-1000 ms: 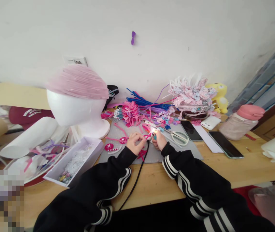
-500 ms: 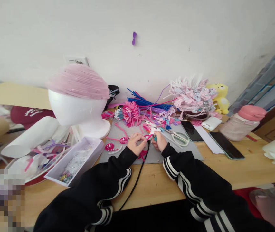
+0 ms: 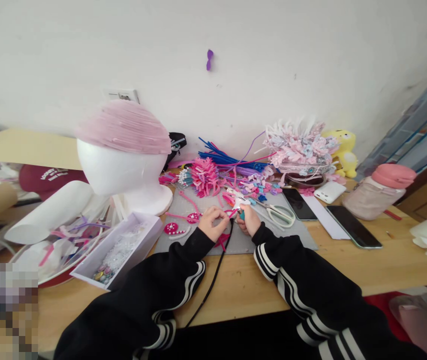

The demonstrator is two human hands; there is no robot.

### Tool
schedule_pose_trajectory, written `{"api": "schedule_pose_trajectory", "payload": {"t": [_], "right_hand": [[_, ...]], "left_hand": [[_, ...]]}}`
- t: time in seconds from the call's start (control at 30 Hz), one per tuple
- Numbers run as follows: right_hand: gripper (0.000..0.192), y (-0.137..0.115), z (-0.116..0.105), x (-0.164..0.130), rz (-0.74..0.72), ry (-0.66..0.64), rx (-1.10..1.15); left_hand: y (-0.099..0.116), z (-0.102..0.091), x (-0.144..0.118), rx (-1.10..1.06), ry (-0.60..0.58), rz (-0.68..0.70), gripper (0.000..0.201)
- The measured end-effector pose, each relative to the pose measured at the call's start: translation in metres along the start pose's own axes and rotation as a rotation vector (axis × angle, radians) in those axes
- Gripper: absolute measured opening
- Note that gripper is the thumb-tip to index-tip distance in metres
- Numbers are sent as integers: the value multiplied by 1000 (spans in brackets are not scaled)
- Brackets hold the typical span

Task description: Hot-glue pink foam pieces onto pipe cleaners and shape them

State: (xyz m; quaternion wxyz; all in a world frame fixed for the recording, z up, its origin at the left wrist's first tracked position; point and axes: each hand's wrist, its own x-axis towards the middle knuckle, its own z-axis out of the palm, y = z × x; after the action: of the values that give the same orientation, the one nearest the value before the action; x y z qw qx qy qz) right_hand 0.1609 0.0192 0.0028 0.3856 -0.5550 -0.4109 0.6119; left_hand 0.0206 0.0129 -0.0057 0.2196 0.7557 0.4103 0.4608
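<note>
Over a grey cutting mat [image 3: 273, 235], my left hand [image 3: 212, 223] pinches a thin pink strip [image 3: 230, 213] at its end. My right hand [image 3: 250, 219] is closed around a small teal lighter [image 3: 241, 214], held right beside the strip's tip; no flame shows. A black cord [image 3: 213, 280] runs from between my hands down to the table's front edge. More pink pieces [image 3: 221, 241] lie under my left wrist.
A foam head with a pink cap [image 3: 123, 150] stands at the left, with a white box of beads [image 3: 118, 252] in front of it. Scissors [image 3: 279, 214], two phones [image 3: 353, 226], a power bank [image 3: 329, 191], a pink-lidded bottle [image 3: 378, 192] and piles of pink and blue strips [image 3: 221, 167] lie around the mat.
A second ago a bright flame burned at the lighter's tip against the pink strip; it has gone out. My hands have stayed nearly in place.
</note>
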Motion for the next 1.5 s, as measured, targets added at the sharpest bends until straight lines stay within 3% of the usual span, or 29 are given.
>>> {"api": "schedule_pose_trajectory", "payload": {"t": [0.53,0.73,0.8,0.93,1.0,1.17,1.5], "right_hand": [[51,2,-1,3,18,14,-5],[60,-2,-6,1,70,-17,158],[60,-4,-7,1,67,-9,201],[59,-5,-8,2,59,4,215],[59,-5,-7,2,63,4,212],[57,-5,-7,2,46,5,224],[56,-4,-4,2,-8,32,212]], "left_hand": [[1,1,0,-14,10,-3,14],[1,-5,4,65,55,84,14],[0,-11,6,164,18,145,11],[-3,-24,9,391,-208,289,6],[-6,-26,10,448,-248,310,9],[-18,-18,13,540,-169,196,22],[-31,5,18,490,-320,44,21]]}}
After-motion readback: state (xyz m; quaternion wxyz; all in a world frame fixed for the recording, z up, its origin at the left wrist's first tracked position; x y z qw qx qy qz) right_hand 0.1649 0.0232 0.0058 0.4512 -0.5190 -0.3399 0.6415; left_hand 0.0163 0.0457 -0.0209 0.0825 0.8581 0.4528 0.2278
